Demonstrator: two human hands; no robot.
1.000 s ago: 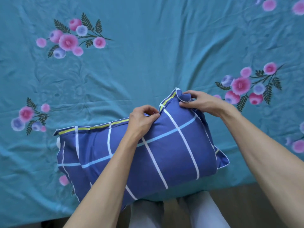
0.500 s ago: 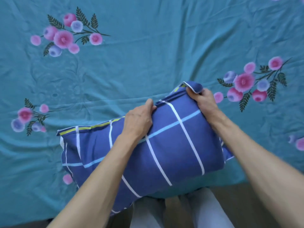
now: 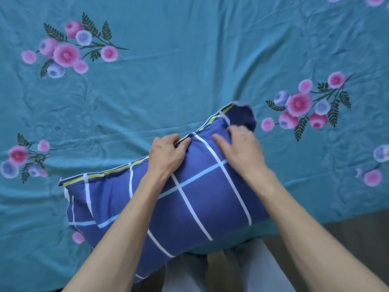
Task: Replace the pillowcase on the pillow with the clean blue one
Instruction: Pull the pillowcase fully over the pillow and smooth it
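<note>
- Now the blue pillowcase (image 3: pixel 189 197) covers the pillow, lying on the teal floral sheet (image 3: pixel 168 81).
- Left hand (image 3: pixel 166 154) pinches its top edge.
- Right hand (image 3: pixel 242 148), blurred, rests on the fabric with loosely spread fingers.

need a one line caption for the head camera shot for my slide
Left hand grips the blue pillowcase edge while the right hand presses near its corner, on a teal floral bedsheet.

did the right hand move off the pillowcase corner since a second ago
Yes. The right hand has slid from the far corner flap toward the left hand, away from the flower cluster on the bedsheet, and lies on the pillowcase.
</note>
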